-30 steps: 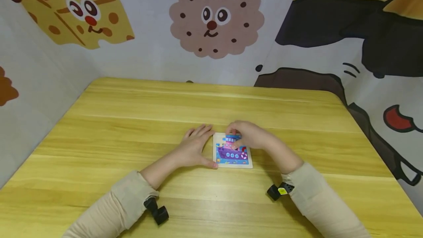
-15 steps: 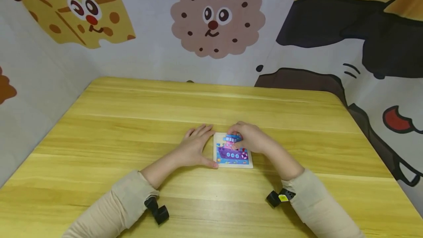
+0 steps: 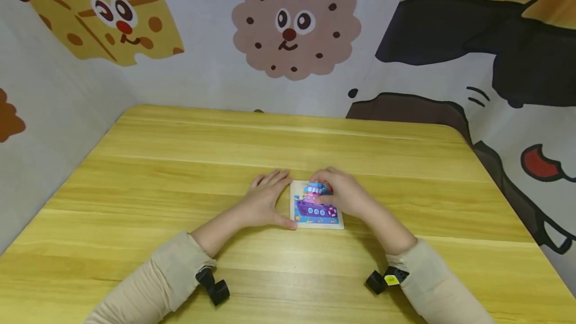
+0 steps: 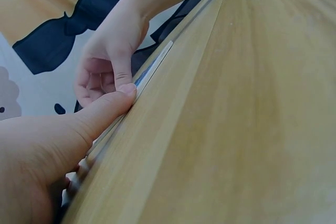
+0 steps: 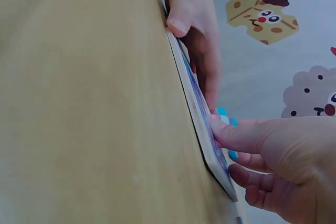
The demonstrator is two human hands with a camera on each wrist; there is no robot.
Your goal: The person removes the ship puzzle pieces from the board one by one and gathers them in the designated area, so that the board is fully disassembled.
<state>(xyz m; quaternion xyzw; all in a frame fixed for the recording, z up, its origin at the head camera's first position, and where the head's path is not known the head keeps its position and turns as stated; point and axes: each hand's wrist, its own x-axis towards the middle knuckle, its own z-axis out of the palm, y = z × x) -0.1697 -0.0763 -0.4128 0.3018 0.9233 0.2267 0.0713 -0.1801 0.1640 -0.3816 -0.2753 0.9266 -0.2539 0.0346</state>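
Note:
A square wooden puzzle board [image 3: 297,186] with a purple ship picture lies flat on the table. My left hand [image 3: 260,205] rests along its left side, fingers spread fairly straight, thumb at the near corner and index finger at the far corner. Over the upper part of the picture, my right hand [image 3: 344,191] pinches a pink and blue puzzle piece [image 3: 314,189], the top of the ship. In the right wrist view the puzzle piece [image 5: 224,118] stands raised above the board's face between thumb and fingers. The right fingers hide part of the board's right side.
The wooden table [image 3: 288,274] spreads around the board on every side. Behind it hangs a pale cloth [image 3: 202,84] printed with cartoon food. Black wrist devices sit at both cuffs, the left device [image 3: 213,286] and the right device [image 3: 386,280] close above the tabletop.
My right hand has shifted slightly right and toward me, and the pink and blue piece has tilted up in its fingers. The left hand and the board have stayed in place.

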